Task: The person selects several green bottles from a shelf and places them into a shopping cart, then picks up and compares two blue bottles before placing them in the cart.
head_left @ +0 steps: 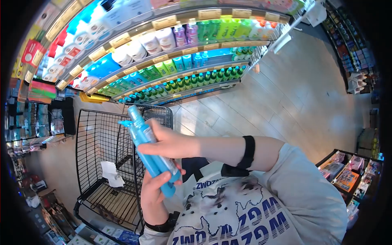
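Observation:
Two slim light-blue bottles are held side by side at a slant over the cart's edge. The nearer spray bottle (151, 163) has a blue trigger-like top pointing left. The other blue bottle (143, 127), with printed text and a pale cap, lies against its right side. My right hand (167, 142) is closed around their upper halves, thumb across the front. Lower down, my left hand (154, 187) grips them near their bases, fingers partly hidden behind them.
A black wire shopping cart (87, 153) stands left, with a crumpled white paper (112, 174) inside. Ahead, a lit store shelf (179, 57) carries rows of bottles and jars. Tiled floor (281, 102) stretches right, towards a display bin (347, 173) of boxed goods.

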Available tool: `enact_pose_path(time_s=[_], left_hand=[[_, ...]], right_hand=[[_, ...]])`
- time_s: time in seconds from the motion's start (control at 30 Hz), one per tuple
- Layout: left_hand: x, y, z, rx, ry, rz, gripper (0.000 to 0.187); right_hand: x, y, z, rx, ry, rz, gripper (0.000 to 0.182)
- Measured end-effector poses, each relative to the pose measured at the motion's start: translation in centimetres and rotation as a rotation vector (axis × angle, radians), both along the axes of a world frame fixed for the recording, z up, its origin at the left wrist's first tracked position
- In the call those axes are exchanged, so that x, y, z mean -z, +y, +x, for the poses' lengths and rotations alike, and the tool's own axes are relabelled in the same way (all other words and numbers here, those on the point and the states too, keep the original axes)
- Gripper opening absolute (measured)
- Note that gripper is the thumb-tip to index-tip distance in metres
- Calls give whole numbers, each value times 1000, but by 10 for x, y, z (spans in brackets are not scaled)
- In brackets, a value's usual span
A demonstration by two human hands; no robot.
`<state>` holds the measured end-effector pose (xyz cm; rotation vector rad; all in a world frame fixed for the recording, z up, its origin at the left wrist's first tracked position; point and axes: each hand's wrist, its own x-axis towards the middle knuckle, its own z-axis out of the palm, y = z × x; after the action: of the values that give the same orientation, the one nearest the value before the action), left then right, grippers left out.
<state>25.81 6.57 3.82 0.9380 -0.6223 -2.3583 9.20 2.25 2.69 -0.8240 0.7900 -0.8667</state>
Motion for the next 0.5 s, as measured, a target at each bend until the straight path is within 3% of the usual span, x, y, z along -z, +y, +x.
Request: enact_pose_path(time_s=[0.07, 0.2, 0.33, 0.5], left_hand=[[-2, 10, -28, 45, -272, -40, 46], [-2, 41, -77, 137, -402, -50, 43], [-10, 64, -116, 244, -291, 24, 46], [-14, 97, -153, 123, -335, -24, 55]], right_hand=[[20, 23, -26, 136, 193, -203, 55], [23, 69, -86, 94, 276, -138, 43], [19, 115, -137, 102, -13, 71, 39], [10, 166, -196, 155, -224, 215, 39]])
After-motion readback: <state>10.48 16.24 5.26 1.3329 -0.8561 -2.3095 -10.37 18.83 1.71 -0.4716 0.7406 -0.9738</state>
